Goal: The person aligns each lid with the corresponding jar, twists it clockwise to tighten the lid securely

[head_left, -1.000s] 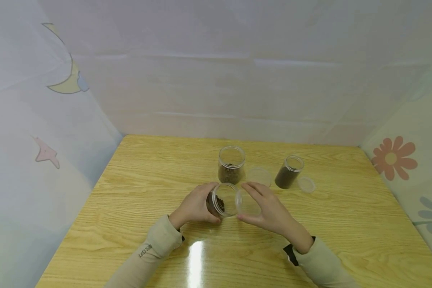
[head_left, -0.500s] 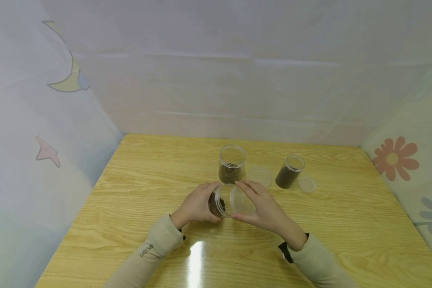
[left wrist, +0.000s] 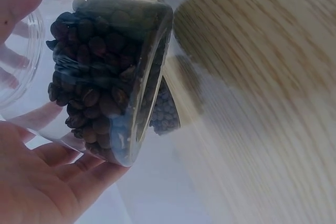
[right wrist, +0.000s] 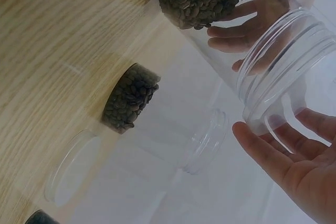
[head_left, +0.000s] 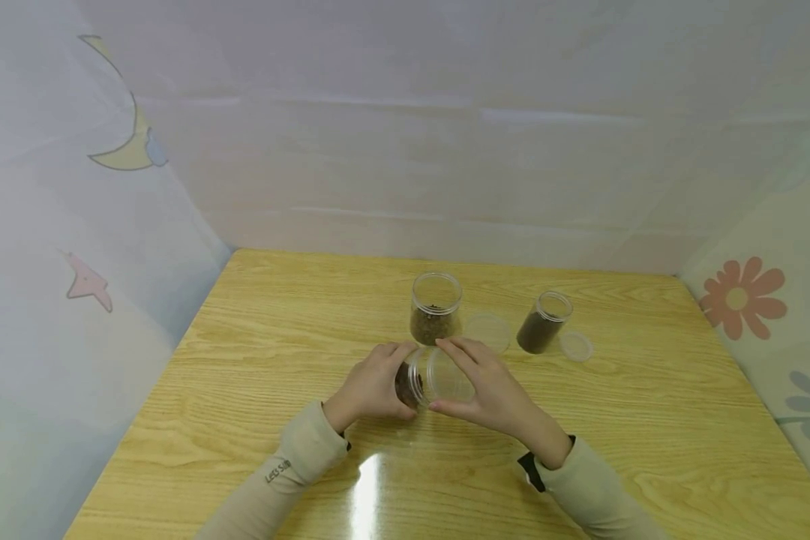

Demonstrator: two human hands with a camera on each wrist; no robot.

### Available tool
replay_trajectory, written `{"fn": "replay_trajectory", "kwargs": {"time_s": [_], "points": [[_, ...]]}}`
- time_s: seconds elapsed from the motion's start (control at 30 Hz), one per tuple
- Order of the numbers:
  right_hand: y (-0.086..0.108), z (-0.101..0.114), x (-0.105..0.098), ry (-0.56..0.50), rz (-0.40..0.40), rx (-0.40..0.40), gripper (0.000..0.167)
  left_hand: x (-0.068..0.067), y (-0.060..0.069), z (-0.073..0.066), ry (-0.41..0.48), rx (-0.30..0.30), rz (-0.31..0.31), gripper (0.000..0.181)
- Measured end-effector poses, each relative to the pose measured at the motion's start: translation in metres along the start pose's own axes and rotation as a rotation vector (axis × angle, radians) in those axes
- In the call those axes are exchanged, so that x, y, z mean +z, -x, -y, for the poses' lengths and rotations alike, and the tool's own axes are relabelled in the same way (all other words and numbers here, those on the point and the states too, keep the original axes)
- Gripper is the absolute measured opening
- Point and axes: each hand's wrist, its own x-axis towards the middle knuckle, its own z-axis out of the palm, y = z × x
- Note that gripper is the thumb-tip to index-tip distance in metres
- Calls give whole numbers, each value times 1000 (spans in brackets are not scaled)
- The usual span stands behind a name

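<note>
In the head view a clear jar (head_left: pixel 406 384), part filled with dark brown bean-like pieces, lies tilted with its mouth toward the right. My left hand (head_left: pixel 373 384) grips it round the base, thumb on the near side. Up close in the left wrist view, the same jar (left wrist: pixel 100 77) shows the pieces heaped at its bottom end. My right hand (head_left: pixel 489 388) holds a clear round lid (head_left: pixel 449 375) by its edge at the jar's mouth. From the right wrist view, lid and threaded neck overlap; I cannot tell whether the lid is seated.
Behind the hands stands an uncovered wide jar (head_left: pixel 434 322) of brown bits, with a clear lid (head_left: pixel 489 334) flat beside it. Farther right is a narrower uncovered jar (head_left: pixel 541 328) of dark contents and a small lid (head_left: pixel 577 346). Cloth walls (head_left: pixel 391 180) border the wooden table (head_left: pixel 277 322).
My right hand has moved left, bringing the lid up to the jar's mouth. The held jar has shifted slightly right in my left hand. The things behind stay where they were.
</note>
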Motion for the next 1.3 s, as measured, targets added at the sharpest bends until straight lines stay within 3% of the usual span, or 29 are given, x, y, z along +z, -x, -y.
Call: {"fn": "replay_trajectory", "kwargs": {"time_s": [0.67, 1.3], "points": [[-3, -1, 10, 2, -43, -53, 83, -1, 0, -7, -58, -14, 15, 96], [-4, 3, 15, 23, -39, -13, 81, 1, 3, -8, -79, 5, -15, 94]]}}
